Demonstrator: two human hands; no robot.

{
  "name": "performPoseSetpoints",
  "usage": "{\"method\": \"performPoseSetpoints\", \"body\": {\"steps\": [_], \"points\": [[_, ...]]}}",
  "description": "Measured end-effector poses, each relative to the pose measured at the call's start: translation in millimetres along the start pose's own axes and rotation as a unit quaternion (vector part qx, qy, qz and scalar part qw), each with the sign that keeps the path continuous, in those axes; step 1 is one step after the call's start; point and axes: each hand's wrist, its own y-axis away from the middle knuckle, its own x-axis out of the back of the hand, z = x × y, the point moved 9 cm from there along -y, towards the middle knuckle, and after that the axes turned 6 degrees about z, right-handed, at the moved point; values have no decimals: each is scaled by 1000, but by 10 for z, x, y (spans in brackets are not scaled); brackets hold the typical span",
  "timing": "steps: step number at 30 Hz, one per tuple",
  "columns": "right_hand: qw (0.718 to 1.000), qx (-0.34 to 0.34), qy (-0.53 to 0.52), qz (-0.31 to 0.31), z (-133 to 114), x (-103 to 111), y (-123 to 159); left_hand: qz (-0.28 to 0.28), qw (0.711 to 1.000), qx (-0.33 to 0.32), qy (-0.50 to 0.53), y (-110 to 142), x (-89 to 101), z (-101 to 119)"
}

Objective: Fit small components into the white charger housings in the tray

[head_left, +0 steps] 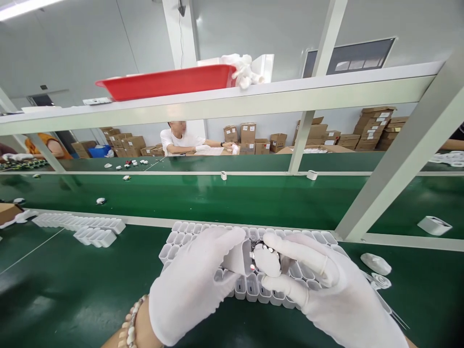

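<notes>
In a white glove, my left hand (197,282) grips a white plastic housing (237,258) with its open end turned to the right. My right hand (315,278), gloved too, pinches a round white part (267,260) with dark components along its edge. The two pieces meet or nearly meet at the housing's mouth; I cannot tell how far one sits inside the other. Under both hands stand rows of open white housings (252,288), packed tightly on the green bench. The hands hide the middle of these rows.
More white housings (96,237) stand at left. A conveyor belt (174,198) carries scattered small parts. At right are a white bundle (376,264), tweezers (398,319) and a slanting post (402,145). A red tray (170,82) rests on the shelf overhead. A person (181,140) sits opposite.
</notes>
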Motion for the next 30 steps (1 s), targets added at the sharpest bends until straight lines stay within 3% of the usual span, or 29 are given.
{"method": "performPoseSetpoints", "body": {"steps": [10, 17, 24, 30], "points": [[999, 14, 22, -45, 1, -62, 58, -19, 999, 20, 26, -37, -10, 19], [998, 40, 20, -35, -116, -34, 22, -17, 999, 19, 35, -29, 5, 22], [999, 1, 18, -26, -72, -47, 44, -21, 999, 21, 26, -27, -11, 11], [998, -8, 34, -58, -64, -92, 44, -9, 1000, -12, 12, -9, -3, 33]]}}
